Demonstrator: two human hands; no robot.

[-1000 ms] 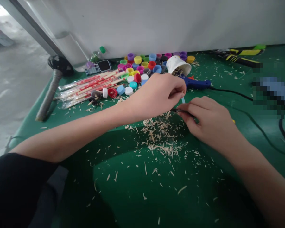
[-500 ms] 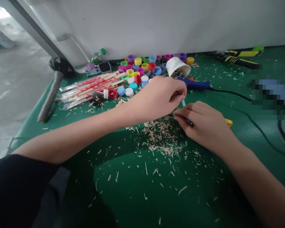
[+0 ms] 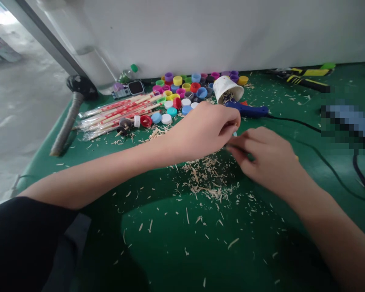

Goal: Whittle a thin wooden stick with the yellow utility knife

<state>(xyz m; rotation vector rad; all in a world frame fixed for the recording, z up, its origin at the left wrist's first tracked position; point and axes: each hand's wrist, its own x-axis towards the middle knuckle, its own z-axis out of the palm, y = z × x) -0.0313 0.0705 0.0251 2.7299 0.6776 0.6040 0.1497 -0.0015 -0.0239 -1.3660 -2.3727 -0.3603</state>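
My left hand (image 3: pixel 211 125) reaches across the green table with its fingers closed in a pinch. A small pale-blue tip (image 3: pixel 235 134) shows beside its fingertips; the rest of that object is hidden. Close against it, my right hand (image 3: pixel 266 158) is also closed, thumb against the curled fingers. Something thin and dark lies in its grip, too blurred to name. Below both hands, thin wood shavings (image 3: pixel 205 174) are heaped and scattered over the tabletop.
Behind my hands are colourful bottle caps (image 3: pixel 172 111), a tipped white cup (image 3: pixel 228 88) and a blue glue gun (image 3: pixel 251 110) with a cord. Wrapped chopsticks (image 3: pixel 121 113) and a black-headed mallet (image 3: pixel 63 127) lie left, yellow-black pliers (image 3: pixel 312 83) back right. A white wall borders the table.
My right hand has moved slightly, and its fingertips are now closer to my left hand. Less of the pale-blue tip shows. The view has shifted a little.
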